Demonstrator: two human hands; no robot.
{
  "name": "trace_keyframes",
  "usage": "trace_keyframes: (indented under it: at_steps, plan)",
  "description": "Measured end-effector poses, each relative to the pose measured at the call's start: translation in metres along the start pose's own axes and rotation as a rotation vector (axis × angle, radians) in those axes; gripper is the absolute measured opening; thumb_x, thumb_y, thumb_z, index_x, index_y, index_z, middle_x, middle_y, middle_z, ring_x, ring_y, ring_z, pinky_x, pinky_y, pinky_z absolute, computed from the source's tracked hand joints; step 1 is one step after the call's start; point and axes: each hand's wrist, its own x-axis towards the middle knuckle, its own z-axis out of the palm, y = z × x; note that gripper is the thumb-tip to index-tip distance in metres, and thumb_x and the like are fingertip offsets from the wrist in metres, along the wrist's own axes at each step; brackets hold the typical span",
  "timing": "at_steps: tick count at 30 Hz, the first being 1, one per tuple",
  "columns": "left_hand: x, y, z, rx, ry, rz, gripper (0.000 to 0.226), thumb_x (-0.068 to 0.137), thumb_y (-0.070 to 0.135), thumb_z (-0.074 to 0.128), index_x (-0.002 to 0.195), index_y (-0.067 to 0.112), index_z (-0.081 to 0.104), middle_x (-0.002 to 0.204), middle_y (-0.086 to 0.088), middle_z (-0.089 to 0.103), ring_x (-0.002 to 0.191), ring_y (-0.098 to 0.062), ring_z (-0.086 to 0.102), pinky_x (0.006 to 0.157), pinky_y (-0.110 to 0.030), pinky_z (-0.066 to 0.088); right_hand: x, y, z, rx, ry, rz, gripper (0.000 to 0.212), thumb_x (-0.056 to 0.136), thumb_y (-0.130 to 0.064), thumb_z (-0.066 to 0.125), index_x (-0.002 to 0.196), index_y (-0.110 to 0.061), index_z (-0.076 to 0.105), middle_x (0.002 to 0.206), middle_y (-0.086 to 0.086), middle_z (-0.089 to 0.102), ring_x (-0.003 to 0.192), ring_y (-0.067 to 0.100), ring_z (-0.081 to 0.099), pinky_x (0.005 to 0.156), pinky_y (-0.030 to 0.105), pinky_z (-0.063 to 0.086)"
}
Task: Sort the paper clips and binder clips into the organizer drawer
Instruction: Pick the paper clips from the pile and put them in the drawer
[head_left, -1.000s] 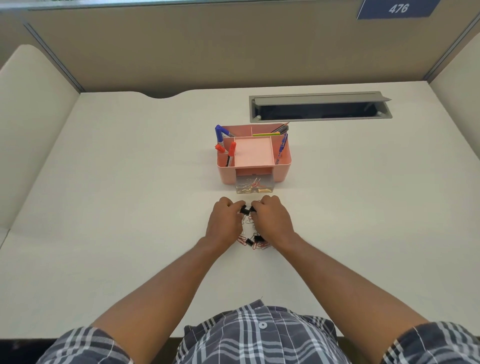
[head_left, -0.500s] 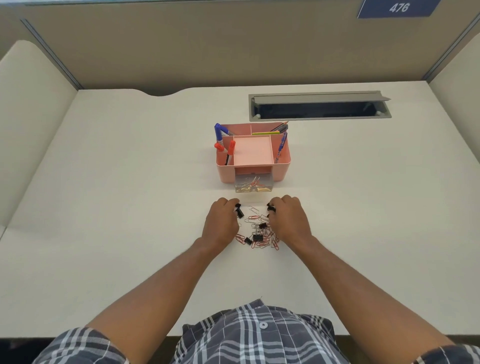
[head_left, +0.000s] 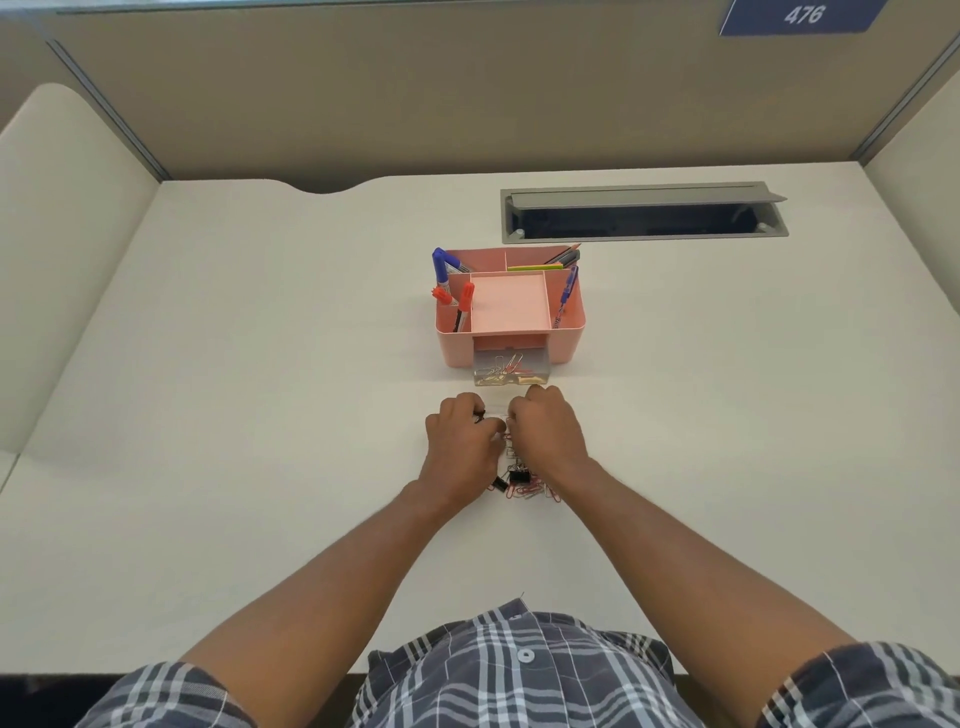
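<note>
While the wide white desk (head_left: 260, 415) has lots of bare room to the left and right, both hands sit close together in the middle, just in front of the pink organizer (head_left: 511, 317). The left hand (head_left: 460, 452) is curled shut, and a small black bit pokes out between its fingers; it may be a binder clip, but it is too small to be sure. The right hand (head_left: 545, 439) is curled too, fingers tucked under, and I cannot tell if it is holding anything. Under and between the hands lies the pile of paper clips (head_left: 527, 489), red and silver, with a black binder clip (head_left: 518, 475) on top near the wrists. The clear drawer (head_left: 511, 370) is pulled out of the organizer's front, just beyond the knuckles, with a few clips already inside. Blue and red markers (head_left: 452, 291) stick up from the organizer's left side and pencils (head_left: 563, 256) lean at the back right. Behind it a gray cable slot (head_left: 644, 213) is set into the desk. Tan walls (head_left: 363, 104) close in the back and sides. The near desk edge runs by the person's plaid shirt (head_left: 519, 670).
</note>
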Motion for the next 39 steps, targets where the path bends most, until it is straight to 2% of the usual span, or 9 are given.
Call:
trace_keyframes:
  at_steps: [5, 9, 17, 22, 25, 27, 31, 36, 39]
  plan:
    - [0.005, 0.003, 0.001, 0.08, -0.064, 0.011, 0.013, 0.08, 0.025, 0.071, 0.093, 0.024, 0.072, 0.118, -0.006, 0.048, 0.112, -0.029, 0.04, 0.077, -0.033, 0.013, -0.001, 0.004, -0.004, 0.005, -0.044, 0.034, 0.017, 0.087, -0.012, 0.056, 0.101, -0.011, 0.067, 0.105, 0.011, 0.062, 0.101, 0.032, 0.052, 0.079, 0.039, 0.045]
    - [0.011, 0.008, -0.002, 0.118, -0.087, 0.008, 0.011, 0.08, 0.018, 0.068, 0.089, 0.024, 0.072, 0.12, -0.007, 0.048, 0.113, -0.03, 0.037, 0.073, -0.034, 0.01, -0.002, 0.005, -0.006, -0.02, -0.038, 0.021, 0.015, 0.088, -0.014, 0.056, 0.098, -0.014, 0.067, 0.103, 0.008, 0.063, 0.098, 0.03, 0.053, 0.078, 0.038, 0.045]
    - [0.006, 0.005, -0.003, 0.202, -0.075, 0.123, 0.008, 0.082, 0.014, 0.064, 0.079, 0.021, 0.066, 0.089, 0.003, 0.049, 0.09, -0.023, 0.042, 0.068, -0.033, 0.02, -0.018, 0.021, -0.01, 0.149, 0.034, 0.063, 0.016, 0.092, -0.018, 0.05, 0.089, -0.015, 0.065, 0.093, 0.006, 0.061, 0.09, 0.029, 0.052, 0.075, 0.04, 0.046]
    - [0.003, 0.001, -0.001, 0.169, -0.028, 0.158, 0.011, 0.087, 0.015, 0.056, 0.083, 0.021, 0.064, 0.089, 0.005, 0.055, 0.089, -0.023, 0.047, 0.069, -0.034, 0.025, -0.023, 0.025, -0.015, 0.317, -0.002, 0.093, 0.015, 0.092, -0.014, 0.048, 0.082, -0.013, 0.058, 0.085, 0.003, 0.062, 0.081, 0.024, 0.055, 0.071, 0.038, 0.048]
    - [0.002, 0.002, -0.011, 0.099, 0.045, 0.177, 0.013, 0.09, 0.019, 0.052, 0.081, 0.018, 0.061, 0.079, 0.003, 0.058, 0.079, -0.025, 0.05, 0.065, -0.035, 0.031, -0.024, 0.023, -0.024, 0.418, 0.072, 0.049, 0.011, 0.091, -0.015, 0.053, 0.083, -0.016, 0.06, 0.081, -0.002, 0.061, 0.076, 0.019, 0.054, 0.07, 0.034, 0.047]
    - [0.004, 0.004, -0.023, 0.002, 0.121, 0.202, 0.016, 0.091, 0.017, 0.051, 0.078, 0.015, 0.06, 0.071, -0.002, 0.057, 0.069, -0.027, 0.048, 0.06, -0.039, 0.035, -0.023, 0.019, -0.032, 0.491, 0.197, -0.023, 0.007, 0.093, -0.015, 0.056, 0.088, -0.016, 0.062, 0.083, -0.002, 0.061, 0.077, 0.017, 0.053, 0.07, 0.03, 0.045]
    - [0.023, 0.01, -0.047, -0.104, 0.264, 0.157, 0.016, 0.092, 0.01, 0.052, 0.083, 0.006, 0.064, 0.075, -0.008, 0.061, 0.069, -0.027, 0.05, 0.064, -0.041, 0.041, -0.007, 0.012, -0.05, 0.465, 0.411, -0.118, 0.014, 0.095, -0.011, 0.055, 0.102, -0.011, 0.067, 0.091, 0.002, 0.066, 0.084, 0.016, 0.055, 0.075, 0.023, 0.042]
    - [0.054, 0.017, -0.063, -0.095, 0.247, 0.1, 0.023, 0.093, 0.013, 0.051, 0.09, 0.004, 0.072, 0.084, -0.01, 0.066, 0.08, -0.026, 0.054, 0.07, -0.043, 0.048, 0.017, 0.005, -0.065, 0.385, 0.382, -0.147, 0.019, 0.093, -0.004, 0.052, 0.098, -0.006, 0.07, 0.093, 0.008, 0.069, 0.087, 0.024, 0.059, 0.075, 0.035, 0.05]
    - [0.056, 0.019, -0.063, -0.109, 0.271, 0.111, 0.019, 0.093, 0.012, 0.055, 0.095, 0.007, 0.073, 0.089, -0.008, 0.07, 0.083, -0.024, 0.056, 0.072, -0.04, 0.051, 0.02, 0.005, -0.068, 0.386, 0.354, -0.145, 0.02, 0.094, -0.006, 0.053, 0.103, -0.006, 0.071, 0.097, 0.009, 0.072, 0.089, 0.025, 0.062, 0.076, 0.036, 0.052]
